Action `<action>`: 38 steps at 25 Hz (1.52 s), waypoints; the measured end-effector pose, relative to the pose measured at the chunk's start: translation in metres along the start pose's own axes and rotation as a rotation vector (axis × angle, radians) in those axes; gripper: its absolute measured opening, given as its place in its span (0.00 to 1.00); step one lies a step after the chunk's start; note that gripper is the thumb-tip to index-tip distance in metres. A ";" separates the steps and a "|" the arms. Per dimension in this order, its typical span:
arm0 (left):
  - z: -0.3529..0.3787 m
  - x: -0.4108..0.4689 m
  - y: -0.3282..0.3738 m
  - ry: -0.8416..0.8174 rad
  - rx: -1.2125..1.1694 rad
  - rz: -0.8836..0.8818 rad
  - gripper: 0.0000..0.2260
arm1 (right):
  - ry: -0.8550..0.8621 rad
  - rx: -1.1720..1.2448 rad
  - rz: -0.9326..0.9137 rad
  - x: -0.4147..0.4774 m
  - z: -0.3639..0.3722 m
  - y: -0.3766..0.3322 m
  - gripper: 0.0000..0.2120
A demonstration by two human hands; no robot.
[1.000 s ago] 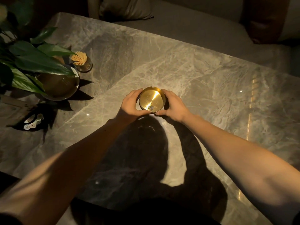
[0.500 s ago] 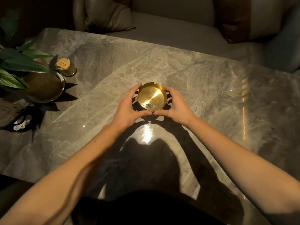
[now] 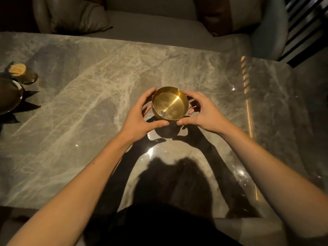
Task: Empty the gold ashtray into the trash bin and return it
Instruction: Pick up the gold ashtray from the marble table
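Observation:
The round gold ashtray [image 3: 170, 103] is held a little above the marble table [image 3: 88, 96], its shadow on the stone below it. A small patch of grey ash lies near its front inner wall, and notches cut its far rim. My left hand [image 3: 142, 116] cups its left side, thumb under the front edge. My right hand [image 3: 200, 111] cups the right side the same way. No trash bin is in view.
A toothpick holder [image 3: 22, 72] and a dark round pot [image 3: 8, 96] stand at the table's left edge. A sofa with cushions [image 3: 74, 16] runs behind the table. My dark clothing [image 3: 159, 226] fills the bottom centre at the near edge.
Both hands have raised the ashtray off the table, so its shadow now shows beneath it. The view has swung right, pushing the plant out of frame on the left.

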State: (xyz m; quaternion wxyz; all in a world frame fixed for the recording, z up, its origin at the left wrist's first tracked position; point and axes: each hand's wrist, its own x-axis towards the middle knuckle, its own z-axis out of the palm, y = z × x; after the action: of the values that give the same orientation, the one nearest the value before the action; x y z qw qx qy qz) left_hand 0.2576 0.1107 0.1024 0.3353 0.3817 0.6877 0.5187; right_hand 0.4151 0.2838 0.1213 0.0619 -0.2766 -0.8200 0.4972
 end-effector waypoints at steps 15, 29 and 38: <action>0.230 0.027 0.092 0.003 -0.011 -0.022 0.43 | -0.091 0.151 -0.025 -0.101 -0.210 0.104 0.43; 0.255 0.051 0.092 -0.031 -0.043 0.028 0.48 | 0.146 -0.003 -0.022 -0.112 -0.209 0.110 0.45; 0.266 0.067 0.087 -0.116 -0.070 -0.016 0.46 | -0.005 0.063 0.045 -0.114 -0.252 0.116 0.37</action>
State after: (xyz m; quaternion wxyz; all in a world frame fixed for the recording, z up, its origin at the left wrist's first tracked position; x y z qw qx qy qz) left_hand 0.4680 0.3058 0.1193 0.3917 0.3936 0.6515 0.5169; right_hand 0.6511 0.4626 0.1683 0.0573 -0.2916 -0.7977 0.5248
